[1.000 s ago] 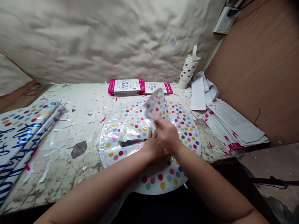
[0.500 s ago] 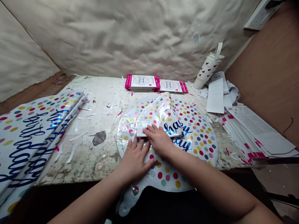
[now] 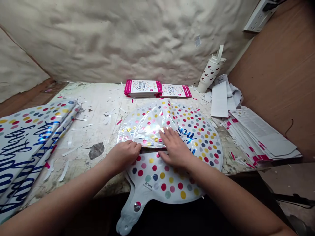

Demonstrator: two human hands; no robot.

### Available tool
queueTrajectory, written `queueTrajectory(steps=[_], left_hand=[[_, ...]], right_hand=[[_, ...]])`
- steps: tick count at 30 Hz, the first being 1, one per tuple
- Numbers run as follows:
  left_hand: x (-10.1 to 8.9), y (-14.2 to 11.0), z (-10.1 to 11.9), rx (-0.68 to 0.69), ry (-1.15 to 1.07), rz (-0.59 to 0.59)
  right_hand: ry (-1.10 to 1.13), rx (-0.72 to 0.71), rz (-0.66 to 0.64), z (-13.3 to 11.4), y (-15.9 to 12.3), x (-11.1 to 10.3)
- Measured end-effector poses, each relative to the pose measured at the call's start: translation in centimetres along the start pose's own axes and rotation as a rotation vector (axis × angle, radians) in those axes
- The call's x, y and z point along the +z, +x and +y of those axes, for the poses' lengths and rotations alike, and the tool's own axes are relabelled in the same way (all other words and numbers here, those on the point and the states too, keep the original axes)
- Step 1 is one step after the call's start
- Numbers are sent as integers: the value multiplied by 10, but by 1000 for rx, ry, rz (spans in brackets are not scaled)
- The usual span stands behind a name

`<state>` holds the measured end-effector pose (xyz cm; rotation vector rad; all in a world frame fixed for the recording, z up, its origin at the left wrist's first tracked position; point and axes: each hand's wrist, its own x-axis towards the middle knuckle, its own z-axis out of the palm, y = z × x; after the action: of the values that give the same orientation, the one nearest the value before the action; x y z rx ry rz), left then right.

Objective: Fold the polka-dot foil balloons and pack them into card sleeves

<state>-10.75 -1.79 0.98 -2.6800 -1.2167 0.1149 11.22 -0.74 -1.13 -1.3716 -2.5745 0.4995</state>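
Note:
A round white foil balloon (image 3: 199, 135) with coloured dots and blue lettering lies flat at the table's near edge. Its valve tail (image 3: 129, 214) hangs over the edge toward me. The balloon's left part is folded over into a shiny flap (image 3: 147, 126). My left hand (image 3: 123, 154) has its fingers curled on the flap's lower left edge. My right hand (image 3: 175, 148) lies flat on the flap's fold line, fingers stretched out.
A stack of flat dotted balloons (image 3: 27, 137) lies at the left. Pink-edged packs (image 3: 142, 88) sit at the back, a heart-print tumbler (image 3: 209, 73) beside them. White slips (image 3: 219, 98) and a fanned stack of printed cards (image 3: 261, 132) fill the right. Paper scraps litter the worn table (image 3: 98, 101).
A second ago both hands held a flap of the balloon up in the air. They have since laid it down, and the left hand has moved left along the fold and curled.

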Motion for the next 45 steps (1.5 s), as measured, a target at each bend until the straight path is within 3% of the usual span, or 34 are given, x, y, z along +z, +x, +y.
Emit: queueTrajectory(steps=[3,7,9,11,13,16,18,20,22,24,27,29,32,35,37,41,44,45], left_hand=[[-8,-4,5,-58,-15,139],[-10,-15,17,-41,-37,218],[-5,-21,20,-36,-72,257],[0,-24,24,-50,-96,305],[0,-23,32,-61,-97,326],[-14,-15,52,-75,-103,252],[-30,-7,67,-64,-170,113],[-44,3,73,8,-331,-43],[-49,16,65,34,-503,-87],[-45,31,40,-141,-584,49],[-27,52,-20,-758,-686,371],[-15,63,-58,-1070,-1088,348],[-5,77,-86,-1054,-1421,117],[1,91,-77,-923,-1834,-181],[6,99,-67,-917,-1905,-238],[15,104,-70,-977,-1767,-107],[15,101,-75,-1013,-1615,157],[14,100,-70,-966,-1510,252]], right_hand=[[32,123,-20,20,-16,-4],[145,46,64,48,-36,-24],[211,83,92,60,-46,-35],[190,98,121,64,-53,-38],[81,-21,170,56,-54,-32],[-88,-236,332,31,-50,-10],[-136,-297,457,21,-47,5],[-135,-371,499,21,-47,14],[-118,-466,442,31,-50,16],[-111,-528,366,42,-55,15],[-107,-526,331,51,-60,12],[-98,-517,339,50,-60,11],[-88,-516,354,47,-58,11],[-86,-520,359,47,-57,11],[-83,-514,360,48,-58,11],[-73,-495,335,50,-58,11],[-63,-503,323,51,-58,10],[-57,-511,323,51,-57,9]])
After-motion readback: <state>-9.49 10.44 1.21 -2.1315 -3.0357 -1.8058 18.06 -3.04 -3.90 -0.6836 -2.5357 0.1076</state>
